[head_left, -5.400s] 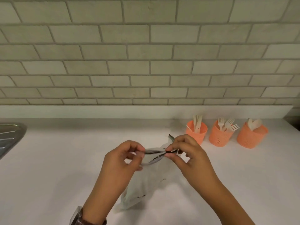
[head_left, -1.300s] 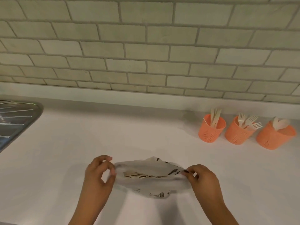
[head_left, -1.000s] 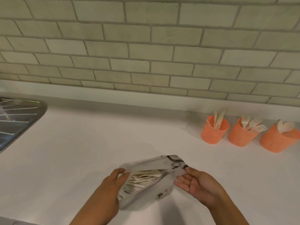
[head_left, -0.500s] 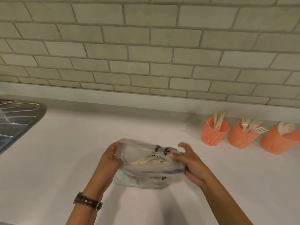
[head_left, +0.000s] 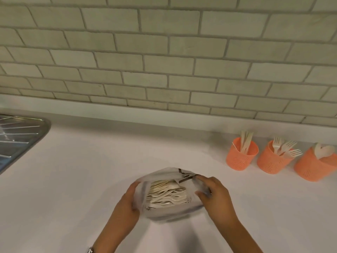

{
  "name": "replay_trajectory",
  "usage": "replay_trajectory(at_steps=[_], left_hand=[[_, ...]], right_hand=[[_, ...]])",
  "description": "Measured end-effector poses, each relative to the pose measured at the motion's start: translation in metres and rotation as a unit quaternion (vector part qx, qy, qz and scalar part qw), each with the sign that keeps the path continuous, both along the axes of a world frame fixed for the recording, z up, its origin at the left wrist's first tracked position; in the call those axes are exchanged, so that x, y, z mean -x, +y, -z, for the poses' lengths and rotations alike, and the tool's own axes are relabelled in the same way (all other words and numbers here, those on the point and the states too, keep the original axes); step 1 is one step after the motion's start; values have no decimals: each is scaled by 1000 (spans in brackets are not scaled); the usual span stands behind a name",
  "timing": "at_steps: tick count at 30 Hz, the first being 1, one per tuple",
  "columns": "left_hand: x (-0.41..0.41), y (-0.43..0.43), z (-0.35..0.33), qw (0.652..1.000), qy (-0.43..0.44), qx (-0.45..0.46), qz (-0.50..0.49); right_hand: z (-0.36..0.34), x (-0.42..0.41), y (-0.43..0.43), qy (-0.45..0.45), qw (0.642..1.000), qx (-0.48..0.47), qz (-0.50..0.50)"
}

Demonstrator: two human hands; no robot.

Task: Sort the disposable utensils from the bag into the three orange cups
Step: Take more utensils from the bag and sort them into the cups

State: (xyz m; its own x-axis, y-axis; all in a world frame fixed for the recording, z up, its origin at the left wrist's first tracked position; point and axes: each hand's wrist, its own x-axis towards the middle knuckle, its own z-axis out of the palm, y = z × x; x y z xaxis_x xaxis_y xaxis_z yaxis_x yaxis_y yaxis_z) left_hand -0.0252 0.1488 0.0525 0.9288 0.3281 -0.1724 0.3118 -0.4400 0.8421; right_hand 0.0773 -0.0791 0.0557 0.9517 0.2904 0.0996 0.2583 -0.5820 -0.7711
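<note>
This is a kitchen, and a home one by the look of it. The wall point(head_left: 164, 52) ahead is faced with pale grey-green tiles laid like bricks, a splashback. Below it a low white upstand point(head_left: 145, 118) runs along the back of a white surface point(head_left: 87, 170). At the far left a stainless steel sink drainer point(head_left: 20, 139) with raised ribs is let into that surface. On the right, three orange perforated cups point(head_left: 273, 162) stand in a row near the wall, holding pale wooden knives point(head_left: 246, 141), forks point(head_left: 286, 148) and spoons point(head_left: 322, 151), one kind to each. Nearer the front sits a clear bag point(head_left: 173, 212) full of the same cutlery point(head_left: 166, 193).
</note>
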Motion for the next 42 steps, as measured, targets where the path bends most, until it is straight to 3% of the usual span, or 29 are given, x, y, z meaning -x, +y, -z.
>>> replay_trajectory(at_steps=[1,3,4,5,6,8,9,10,11,13,15,17,19,21,23,26,30,33,37,42], left_hand=[[1,3,3,1000,8,-5,-16],[0,9,5,997,3,38,-61],[-1,12,7,990,2,105,-92],[-1,16,6,970,10,208,-121],[-3,19,7,927,24,344,-147],[-4,25,10,796,38,579,-173],[-3,27,11,751,32,635,-180],[-4,29,12,729,23,660,-181],[-5,30,13,720,12,674,-166],[-6,33,15,735,2,667,-124],[-6,30,10,801,4,592,-87],[-5,27,6,877,-11,467,-112],[-6,25,1,951,-53,287,-105],[-7,30,1,993,-89,51,-55],[-8,34,-1,984,-96,-150,-10],[-9,25,-15,960,16,-263,92],[-17,26,-28,949,110,-257,144],[-28,32,-41,962,104,-222,123],[-31,36,-49,974,47,-205,85],[-25,34,-37,971,6,-224,87]], right_hand=[[3,1,0,31,999,-26,15],[5,1,2,189,971,-140,33],[6,-1,2,306,924,-226,39],[6,-3,1,423,851,-307,49],[6,-5,-1,507,780,-360,70],[7,-9,-1,593,678,-416,123],[8,-10,1,606,654,-431,140],[11,-12,6,606,648,-438,145],[10,-12,10,599,653,-442,138],[6,-14,13,575,678,-444,109],[-1,-15,10,521,743,-415,63],[-1,-13,7,435,834,-339,17],[5,-10,4,292,935,-204,0],[7,-10,3,129,988,-89,-6],[8,-11,3,34,999,-25,-29],[6,-12,4,26,993,97,-66],[-8,-16,12,53,958,247,-134],[-27,-22,18,55,962,231,-133],[-37,-22,20,-55,969,159,-183],[-20,-14,26,-41,941,268,-201]])
